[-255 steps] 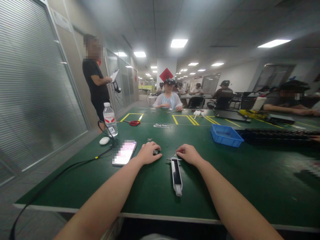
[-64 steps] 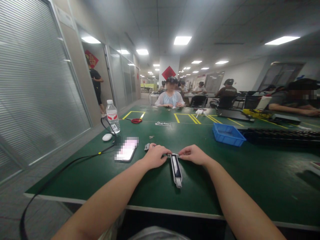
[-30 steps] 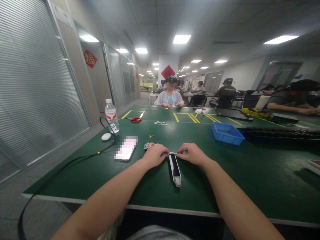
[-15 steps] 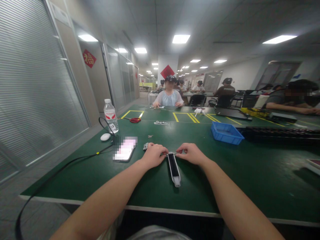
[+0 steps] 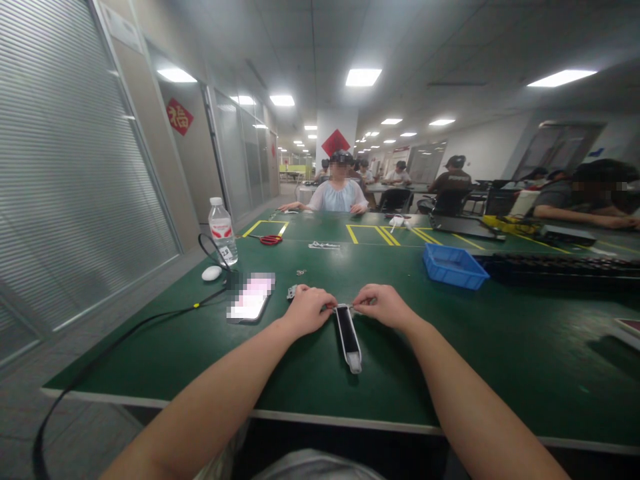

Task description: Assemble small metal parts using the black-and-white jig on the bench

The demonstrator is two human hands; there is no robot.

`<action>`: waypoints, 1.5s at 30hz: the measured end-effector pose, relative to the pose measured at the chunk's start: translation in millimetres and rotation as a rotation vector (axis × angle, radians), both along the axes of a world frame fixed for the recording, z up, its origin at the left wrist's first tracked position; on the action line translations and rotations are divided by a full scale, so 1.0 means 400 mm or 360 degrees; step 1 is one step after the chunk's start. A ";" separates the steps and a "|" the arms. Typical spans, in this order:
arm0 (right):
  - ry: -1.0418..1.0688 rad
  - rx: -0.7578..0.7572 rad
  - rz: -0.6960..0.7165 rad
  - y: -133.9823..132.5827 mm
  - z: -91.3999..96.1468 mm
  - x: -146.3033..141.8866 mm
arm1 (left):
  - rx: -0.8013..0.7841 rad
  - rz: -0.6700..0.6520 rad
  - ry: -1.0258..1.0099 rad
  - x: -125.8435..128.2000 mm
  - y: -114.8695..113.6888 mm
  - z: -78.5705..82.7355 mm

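Observation:
A long, narrow piece with a white rim and a black inner face (image 5: 349, 331) lies on the green table, its pale blunt end toward me. At its far end, my left hand (image 5: 311, 310) is closed in a pinch at the left corner. My right hand (image 5: 384, 307) pinches just off the right corner. Something thin and pale shows between the two sets of fingertips, too small to name. Beside my left knuckles is a small grey metal part (image 5: 291, 292), partly covered by the hand. Tiny loose bits (image 5: 301, 273) lie farther out.
Left of my hands are a phone (image 5: 253, 297), a white oval object (image 5: 211, 273), a black cable (image 5: 150, 321) and a water bottle (image 5: 221, 230). Red-handled scissors (image 5: 271, 239) and a white strip (image 5: 324, 245) lie beyond. A blue bin (image 5: 454, 267) stands right. A person (image 5: 337, 193) sits opposite.
My hands and the long piece are nearly where they were, with only a slight shift in the right fingers. The person opposite has moved one hand outward, toward the left of the view.

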State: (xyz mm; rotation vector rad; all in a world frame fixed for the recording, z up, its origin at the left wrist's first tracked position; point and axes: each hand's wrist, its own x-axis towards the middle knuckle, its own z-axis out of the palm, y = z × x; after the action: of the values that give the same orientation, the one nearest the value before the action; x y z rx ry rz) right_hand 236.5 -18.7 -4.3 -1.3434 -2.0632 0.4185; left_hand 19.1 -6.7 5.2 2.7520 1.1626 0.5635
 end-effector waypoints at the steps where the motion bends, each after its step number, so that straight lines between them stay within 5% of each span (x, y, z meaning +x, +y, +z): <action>1: -0.0015 0.0012 -0.0003 0.002 -0.001 0.004 | -0.0001 0.0003 0.0000 0.000 0.000 0.000; 12: 0.0237 -0.0373 -0.0075 0.016 -0.021 0.020 | 0.0003 0.0008 0.0004 0.000 0.003 -0.004; 26: 0.0348 -0.0381 -0.0009 0.028 -0.044 0.015 | 0.0016 -0.0004 -0.0018 -0.001 0.006 -0.010; 39: 0.0540 -0.0648 0.0004 0.020 -0.032 0.009 | 0.0007 0.0000 -0.0016 -0.001 0.001 -0.003; 45: 0.0485 -0.0551 0.0028 0.019 -0.032 0.011 | 0.0030 -0.0001 -0.0016 -0.002 0.008 -0.012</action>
State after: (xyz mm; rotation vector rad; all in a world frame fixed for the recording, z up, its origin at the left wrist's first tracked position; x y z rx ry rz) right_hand 241.0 -11.2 -17.0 -1.3556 -1.8042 0.9612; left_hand 18.3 -3.6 0.2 2.7618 1.1602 0.5909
